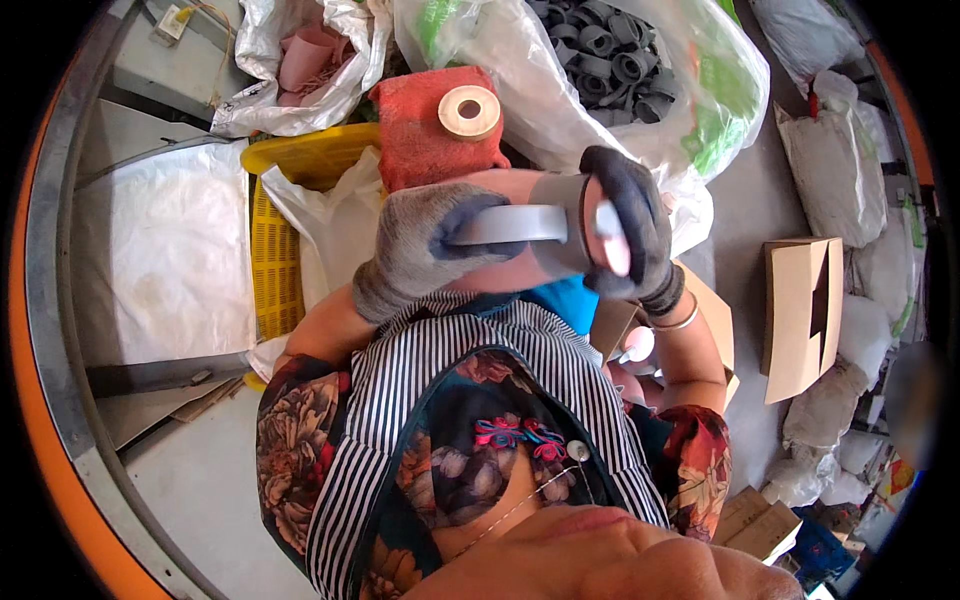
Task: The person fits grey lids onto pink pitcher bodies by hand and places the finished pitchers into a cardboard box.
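A pink jug (pixel 520 268) with a pale grey handle (pixel 515 224) and a grey collar lies sideways between my two hands, in front of my striped apron. My left hand (pixel 425 240), in a grey work glove, is closed around the jug's body beside the handle. On the other end, my gloved right hand (pixel 640 220) is wrapped over the pink lid (pixel 606 235), which carries a pale spout or knob. The lid end is partly hidden by the fingers and slightly blurred.
Ahead, a tape roll (pixel 469 110) sits on a red cloth-covered block (pixel 400 125). Beyond are a clear bag of grey collar parts (pixel 610 60) and a sack of pink parts (pixel 312 60). A yellow basket (pixel 276 270) stands left. Cardboard boxes (pixel 800 315) and sacks (pixel 830 160) are right.
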`<control>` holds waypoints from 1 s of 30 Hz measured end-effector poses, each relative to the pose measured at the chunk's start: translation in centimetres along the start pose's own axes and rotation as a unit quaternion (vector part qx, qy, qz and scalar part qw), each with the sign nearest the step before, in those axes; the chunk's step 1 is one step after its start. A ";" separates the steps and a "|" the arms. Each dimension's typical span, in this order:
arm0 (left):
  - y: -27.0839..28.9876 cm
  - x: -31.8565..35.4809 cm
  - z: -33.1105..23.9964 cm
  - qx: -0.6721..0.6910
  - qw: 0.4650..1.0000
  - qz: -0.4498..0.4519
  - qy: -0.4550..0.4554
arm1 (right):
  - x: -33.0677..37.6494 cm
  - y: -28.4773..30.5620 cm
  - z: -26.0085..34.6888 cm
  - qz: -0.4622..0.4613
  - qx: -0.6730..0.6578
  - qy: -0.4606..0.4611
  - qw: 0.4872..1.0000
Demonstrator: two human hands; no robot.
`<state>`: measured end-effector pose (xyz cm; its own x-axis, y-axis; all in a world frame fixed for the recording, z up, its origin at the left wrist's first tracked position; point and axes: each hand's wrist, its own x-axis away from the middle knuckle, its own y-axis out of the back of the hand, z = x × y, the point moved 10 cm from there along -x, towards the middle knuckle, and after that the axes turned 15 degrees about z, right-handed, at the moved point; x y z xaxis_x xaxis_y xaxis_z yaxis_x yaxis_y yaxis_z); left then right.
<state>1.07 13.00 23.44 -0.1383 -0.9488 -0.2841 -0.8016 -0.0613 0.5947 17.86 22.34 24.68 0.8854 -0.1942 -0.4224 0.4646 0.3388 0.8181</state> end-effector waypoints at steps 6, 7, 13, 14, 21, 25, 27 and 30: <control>0.5 -1.4 -1.5 -0.163 0.986 0.014 0.005 | 0.9 -3.0 -3.9 -0.029 -0.274 -0.322 0.906; 1.5 -1.9 0.0 -0.064 0.996 0.035 0.045 | -0.6 -1.1 -1.6 -0.034 -0.162 -0.217 0.962; 1.7 -3.2 -4.9 -0.088 0.995 -0.032 -0.030 | -2.0 0.1 -2.8 -0.103 -0.148 -0.134 0.974; -2.7 -3.9 -5.2 -0.347 0.930 0.123 -0.006 | -2.0 -1.5 -4.2 -0.057 -0.138 -0.199 0.969; 4.1 0.0 6.9 0.233 0.967 0.070 0.074 | -2.2 -2.2 2.7 0.096 -0.030 0.002 0.995; 2.2 0.1 6.4 0.141 0.974 0.160 0.080 | -0.7 -3.6 10.4 0.193 0.096 0.274 0.937; 3.1 -1.1 1.7 -0.035 0.998 0.051 0.001 | -1.8 -1.8 9.7 0.082 0.020 0.227 0.970; 1.8 -1.5 -5.9 -0.273 0.955 -0.058 -0.097 | -2.0 1.5 2.7 -0.155 -0.063 -0.022 0.986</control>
<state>3.24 12.46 29.35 -0.2147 -0.8536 -0.4746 -0.4027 -0.3653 0.8393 16.68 20.75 27.78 0.6997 -0.3451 -0.6256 0.7140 0.3677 0.5958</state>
